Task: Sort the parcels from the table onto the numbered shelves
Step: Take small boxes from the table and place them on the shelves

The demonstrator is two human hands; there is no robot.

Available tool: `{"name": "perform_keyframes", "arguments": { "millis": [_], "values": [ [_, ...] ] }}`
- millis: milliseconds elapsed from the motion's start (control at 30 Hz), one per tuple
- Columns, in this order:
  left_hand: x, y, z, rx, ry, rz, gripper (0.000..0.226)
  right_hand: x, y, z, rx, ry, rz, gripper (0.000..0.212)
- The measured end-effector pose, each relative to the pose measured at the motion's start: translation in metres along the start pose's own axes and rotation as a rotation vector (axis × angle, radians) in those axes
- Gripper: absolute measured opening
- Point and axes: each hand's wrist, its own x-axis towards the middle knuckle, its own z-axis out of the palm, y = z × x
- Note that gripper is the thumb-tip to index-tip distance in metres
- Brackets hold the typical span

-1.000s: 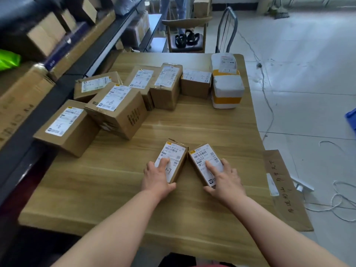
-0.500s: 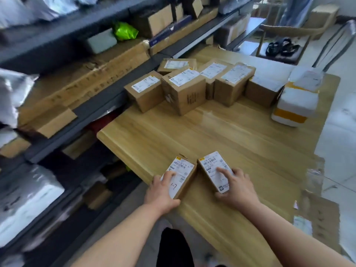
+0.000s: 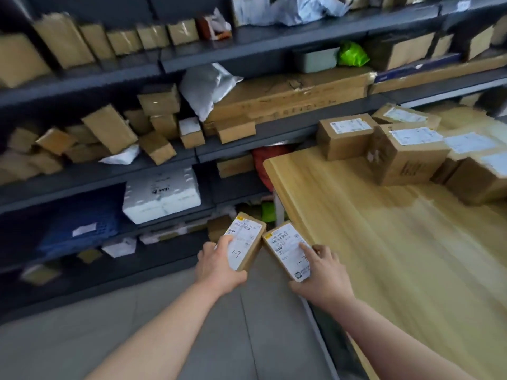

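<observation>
My left hand [image 3: 216, 267] grips a small brown parcel [image 3: 247, 244] with a white label marked L-1, lifted clear of the table over the floor. My right hand [image 3: 322, 272] holds a second small labelled parcel [image 3: 286, 249] beside it, at the table's left edge. The two parcels nearly touch. Several larger brown parcels [image 3: 403, 157] sit on the wooden table [image 3: 397, 256] at the right. Dark shelves [image 3: 170, 165] full of parcels stand in front and to the left.
The shelves hold many brown boxes [image 3: 109, 130], a grey mailer bag [image 3: 205, 86], a white foam box [image 3: 162, 194], a blue crate [image 3: 79, 229] and a long flat carton [image 3: 288, 97]. Grey floor [image 3: 137, 311] lies between me and the shelves.
Both hands have lifted the two small parcels off the table and carried them left past its edge. My view has swung left from the table to the shelves.
</observation>
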Motion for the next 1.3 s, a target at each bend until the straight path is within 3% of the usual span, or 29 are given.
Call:
{"name": "perform_keyframes", "arguments": {
  "millis": [367,667,1033,1300],
  "values": [
    [-0.075,-0.221,-0.074,-0.256,0.191,-0.379,0.089,-0.018,-0.22,0.07,-0.059,-0.081,-0.341,0.089],
    [-0.146,-0.393,-0.132,-0.259,0.366,-0.614,0.092,-0.047,-0.407,0.131,-0.141,-0.122,-0.632,0.09],
    [-0.228,-0.521,-0.175,-0.287,0.535,-0.969,0.095,-0.081,-0.598,0.199,-0.165,-0.256,-1.0,0.094],
    [-0.229,-0.612,-0.215,-0.328,0.626,-1.221,0.096,-0.066,-0.748,0.242,-0.123,-0.331,-1.246,0.086]
  ]
}}
